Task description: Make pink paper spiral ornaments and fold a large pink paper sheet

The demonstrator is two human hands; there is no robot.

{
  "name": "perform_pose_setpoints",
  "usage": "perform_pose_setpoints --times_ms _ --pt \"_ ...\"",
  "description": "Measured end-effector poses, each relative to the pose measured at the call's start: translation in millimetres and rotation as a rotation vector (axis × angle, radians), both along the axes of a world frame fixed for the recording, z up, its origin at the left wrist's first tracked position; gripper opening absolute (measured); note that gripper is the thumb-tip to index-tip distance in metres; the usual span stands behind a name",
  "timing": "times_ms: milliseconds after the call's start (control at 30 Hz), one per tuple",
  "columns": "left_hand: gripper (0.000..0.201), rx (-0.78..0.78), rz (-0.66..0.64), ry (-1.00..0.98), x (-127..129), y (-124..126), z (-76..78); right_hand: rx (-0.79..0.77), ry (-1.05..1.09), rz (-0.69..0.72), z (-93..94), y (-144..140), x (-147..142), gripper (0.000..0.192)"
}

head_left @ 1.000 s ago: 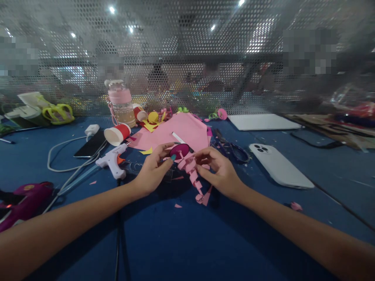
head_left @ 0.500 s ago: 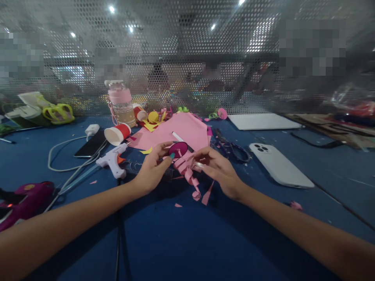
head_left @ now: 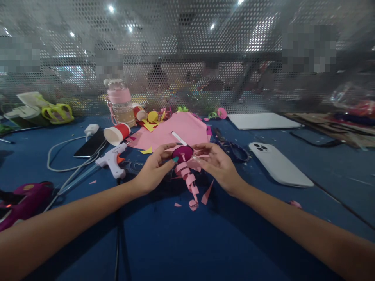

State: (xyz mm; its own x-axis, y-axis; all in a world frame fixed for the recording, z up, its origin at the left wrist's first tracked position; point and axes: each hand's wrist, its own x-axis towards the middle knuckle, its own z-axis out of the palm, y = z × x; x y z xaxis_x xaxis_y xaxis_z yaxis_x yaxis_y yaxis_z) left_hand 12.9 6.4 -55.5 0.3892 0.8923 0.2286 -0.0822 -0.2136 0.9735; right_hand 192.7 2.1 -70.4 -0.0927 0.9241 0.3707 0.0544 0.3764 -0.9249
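Fingertips of left hand (head_left: 152, 170) and right hand (head_left: 218, 166) pinching magenta disc (head_left: 182, 153), pink spiral (head_left: 189, 183) dangling

We see dim light from small ceiling lamps (head_left: 111, 8) far above; the near table (head_left: 181, 242) lies in shadow, edges bend, background stays blurred.

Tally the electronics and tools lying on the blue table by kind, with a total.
Phones: 2, a white smartphone and a black smartphone
White hot-glue guns: 1
Dark-handled scissors: 1
White charger plugs: 1
Total: 5
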Motion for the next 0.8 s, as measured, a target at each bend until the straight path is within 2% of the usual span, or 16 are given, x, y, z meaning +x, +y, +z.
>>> perform_pose_setpoints --times_ms 100,200,267,500,600,800 --pt "0.038 -0.009 -0.012 0.008 0.0 -0.1 0.3 0.006 0.04 -0.032 -0.4 0.0 0.1 0.031" --pt "0.038 0.029 0.051 0.067 -1.0 0.1 -1.1 0.018 0.09 -0.167 0.3 0.0 0.4 0.025" --pt "0.039 0.048 0.078 0.103 -1.4 -0.5 -1.4 -0.021 0.114 -0.199 1.2 0.1 0.3 0.023" --pt "0.042 0.073 -0.019 0.104 -0.5 -4.1 1.2 -0.372 0.098 0.108 9.5 -7.3 -4.2 0.021" --pt "0.043 0.095 -0.041 0.126 -1.1 -3.9 0.2 -0.442 0.106 0.191 13.9 -12.3 -6.8 0.02" --pt "0.043 0.204 -0.091 0.211 -3.3 -3.7 -2.8 -0.526 0.219 0.265 13.3 -11.8 -9.2 0.017"
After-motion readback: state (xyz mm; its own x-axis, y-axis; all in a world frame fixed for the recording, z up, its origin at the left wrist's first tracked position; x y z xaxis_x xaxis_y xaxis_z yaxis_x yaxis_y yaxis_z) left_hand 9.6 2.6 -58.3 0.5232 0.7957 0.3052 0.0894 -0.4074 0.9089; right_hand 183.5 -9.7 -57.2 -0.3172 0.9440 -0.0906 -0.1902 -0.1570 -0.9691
